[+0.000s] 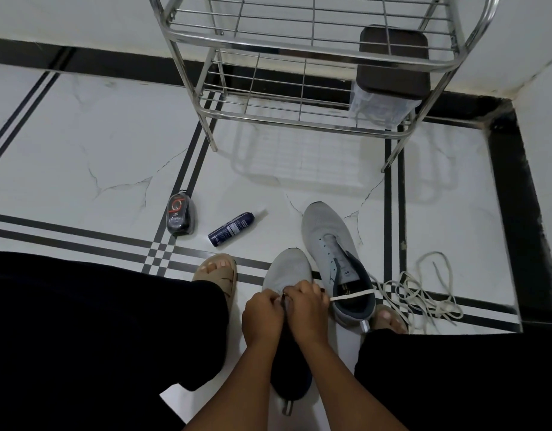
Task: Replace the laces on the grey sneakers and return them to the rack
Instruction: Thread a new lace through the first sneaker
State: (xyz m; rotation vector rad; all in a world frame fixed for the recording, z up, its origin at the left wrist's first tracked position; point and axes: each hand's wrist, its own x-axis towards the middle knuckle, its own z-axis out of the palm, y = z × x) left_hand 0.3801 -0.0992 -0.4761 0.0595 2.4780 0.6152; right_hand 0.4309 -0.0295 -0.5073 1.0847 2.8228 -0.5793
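Both hands work at the eyelet area of the near grey sneaker [288, 275], which sits on the floor between the person's feet, presumably so it stays steady for threading. The left hand [262, 315] pinches at the eyelets; the right hand [306, 309] grips a cream lace [352, 295] that runs right across the second sneaker [327, 241]. That one lies just beyond, unlaced. Loose laces [424, 293] are heaped further right. The rack [299, 48] stands far, well apart.
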